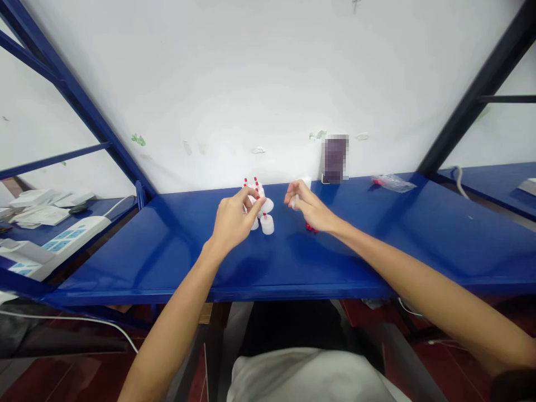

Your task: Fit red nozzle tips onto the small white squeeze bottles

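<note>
Mid-frame, the left hand [234,219] pinches a red-tipped bottle [267,206], the right hand [313,210] a white piece [295,202]; a knuckle's bump could topple neighbouring bottles [267,225]

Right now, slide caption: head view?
Left hand at red-tipped white containers; right hand holding white piece near red pieces, blue table.

The blue tabletop [355,259] gleams, smooth and glossy; the wall [251,72] is matt, the bag [400,183] crinkly clear plastic, the white containers [267,226], from here, probably plastic.
</note>
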Available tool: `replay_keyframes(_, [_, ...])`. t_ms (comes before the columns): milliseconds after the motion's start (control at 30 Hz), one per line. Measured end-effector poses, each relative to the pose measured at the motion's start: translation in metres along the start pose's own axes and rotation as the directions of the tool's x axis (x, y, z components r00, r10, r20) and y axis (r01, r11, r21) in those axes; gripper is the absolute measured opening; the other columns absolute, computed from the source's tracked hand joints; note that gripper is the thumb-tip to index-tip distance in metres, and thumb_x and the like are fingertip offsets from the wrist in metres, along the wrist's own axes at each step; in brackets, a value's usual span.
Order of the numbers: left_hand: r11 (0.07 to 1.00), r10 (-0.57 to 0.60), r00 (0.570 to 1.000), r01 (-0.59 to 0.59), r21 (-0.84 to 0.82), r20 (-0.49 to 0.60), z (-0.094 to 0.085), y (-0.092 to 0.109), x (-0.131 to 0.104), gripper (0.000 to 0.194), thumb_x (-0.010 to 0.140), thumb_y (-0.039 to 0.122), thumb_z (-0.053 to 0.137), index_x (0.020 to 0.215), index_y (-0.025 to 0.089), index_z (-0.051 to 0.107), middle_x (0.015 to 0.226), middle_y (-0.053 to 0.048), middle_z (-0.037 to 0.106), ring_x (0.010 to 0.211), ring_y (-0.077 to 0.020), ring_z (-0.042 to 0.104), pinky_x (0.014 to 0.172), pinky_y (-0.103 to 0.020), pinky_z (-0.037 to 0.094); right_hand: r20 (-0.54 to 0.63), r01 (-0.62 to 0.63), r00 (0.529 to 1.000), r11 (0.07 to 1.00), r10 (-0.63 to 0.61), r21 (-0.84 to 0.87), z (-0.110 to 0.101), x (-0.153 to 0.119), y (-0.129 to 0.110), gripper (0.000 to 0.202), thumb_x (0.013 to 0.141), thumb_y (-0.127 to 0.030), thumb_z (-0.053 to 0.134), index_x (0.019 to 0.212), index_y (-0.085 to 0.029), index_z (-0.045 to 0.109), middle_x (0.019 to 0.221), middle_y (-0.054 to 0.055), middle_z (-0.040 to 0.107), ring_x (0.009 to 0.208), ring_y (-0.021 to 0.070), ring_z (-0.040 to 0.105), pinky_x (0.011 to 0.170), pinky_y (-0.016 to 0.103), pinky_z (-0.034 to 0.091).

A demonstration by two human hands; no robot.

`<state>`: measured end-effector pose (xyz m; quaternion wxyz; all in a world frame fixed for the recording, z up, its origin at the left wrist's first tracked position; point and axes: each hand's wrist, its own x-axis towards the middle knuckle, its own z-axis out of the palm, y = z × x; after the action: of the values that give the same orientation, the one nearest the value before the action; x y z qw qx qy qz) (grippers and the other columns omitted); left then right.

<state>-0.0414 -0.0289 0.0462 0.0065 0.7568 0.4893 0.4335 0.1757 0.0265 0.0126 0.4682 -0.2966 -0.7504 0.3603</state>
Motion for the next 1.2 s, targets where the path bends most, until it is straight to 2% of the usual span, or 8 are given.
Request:
replay_keyframes(133, [0.983,-0.018,0.994,-0.002,0.184,0.107,0.0,-0.003,0.001,0.02,0.092,0.039,0.059,0.093,0.021,0.067,0.06,0.002,0.064,0.055,-0.0157,0.059,0.057,-0.025,0.038,-0.159,-0.113,0.982,0.993,0.106,-0.032,-0.014,0.01,0.012,0.025,0.07,-0.016,0.059,0.094,-0.018,0.063,0.1,0.007,0.066,0.094,0.0211,0.06,0.088,0.038,0.046])
replay_keyframes(267, [0.939,-0.071,0.976,-0.004,0.344,0.204,0.01,-0.003,-0.001,0.02,0.093,0.038,0.056,0.094,0.022,0.067,0.063,-0.002,0.067,0.058,-0.0216,0.063,0.055,-0.027,0.037,-0.268,-0.173,0.94,0.972,0.212,0.161,-0.022,0.014,0.013,0.018,0.074,-0.024,0.07,0.091,-0.018,0.072,0.109,0.01,0.069,0.105,0.0231,0.062,0.091,0.038,0.049])
replay_keyframes(367, [0.919,-0.051,0.989,-0.009,0.395,0.141,0.015,0.003,-0.005,0.026,0.092,0.039,0.057,0.108,0.02,0.064,0.063,-0.003,0.066,0.057,-0.0226,0.064,0.055,-0.027,0.039,-0.24,-0.224,0.919,0.914,0.314,0.338,-0.024,0.014,0.012,0.029,0.083,-0.032,0.067,0.11,-0.021,0.068,0.104,0.009,0.07,0.088,0.0188,0.068,0.078,0.034,0.054])
replay_keyframes(433, [0.924,0.003,0.997,-0.034,0.38,0.082,0.021,0.012,-0.011,0.03,0.093,0.037,0.056,0.117,0.02,0.061,0.063,-0.002,0.065,0.056,-0.0204,0.063,0.055,-0.026,0.04,-0.229,-0.243,0.918,0.917,0.322,0.316,-0.026,0.015,0.014,0.032,0.086,-0.035,0.065,0.115,-0.021,0.065,0.092,0.007,0.071,0.071,0.0144,0.067,0.066,0.028,0.053])
replay_keyframes(500, [0.94,0.09,0.985,-0.132,0.313,0.145,0.031,0.025,-0.018,0.025,0.095,0.035,0.053,0.114,0.021,0.061,0.066,-0.001,0.066,0.057,-0.0181,0.063,0.056,-0.025,0.042,-0.259,-0.218,0.927,0.952,0.271,0.215,-0.027,0.015,0.016,0.029,0.086,-0.036,0.065,0.108,-0.018,0.067,0.077,0.004,0.07,0.055,0.0103,0.059,0.055,0.024,0.047])
replay_keyframes(633, [0.917,0.277,0.819,-0.382,0.117,0.502,0.064,0.043,-0.021,0.02,0.096,0.029,0.051,0.109,0.02,0.062,0.088,-0.005,0.069,0.075,-0.0193,0.067,0.065,-0.028,0.048,-0.287,-0.217,0.927,0.969,0.243,0.12,-0.027,0.015,0.021,0.019,0.082,-0.033,0.065,0.088,-0.015,0.068,0.06,0.0,0.063,0.039,0.0076,0.045,0.039,0.022,0.035])
replay_keyframes(767, [0.893,0.283,0.751,-0.434,0.122,0.597,0.091,0.045,-0.009,0.024,0.098,0.025,0.045,0.116,0.02,0.06,0.103,-0.008,0.066,0.083,-0.023,0.068,0.071,-0.033,0.052,-0.313,-0.264,0.908,0.961,0.278,0.088,-0.026,0.014,0.023,0.015,0.081,-0.029,0.06,0.082,-0.015,0.066,0.053,-0.001,0.059,0.032,0.0074,0.041,0.033,0.022,0.028])
replay_keyframes(1200, [0.91,0.275,0.762,-0.403,0.097,0.587,0.107,0.036,-0.007,0.021,0.099,0.023,0.044,0.104,0.019,0.063,0.1,-0.007,0.066,0.085,-0.0218,0.068,0.074,-0.033,0.054,-0.22,-0.198,0.948,0.967,0.231,0.161,-0.026,0.011,0.023,0.029,0.085,-0.044,0.048,0.091,-0.02,0.062,0.069,0.0,0.062,0.037,0.008,0.048,0.035,0.022,0.03])
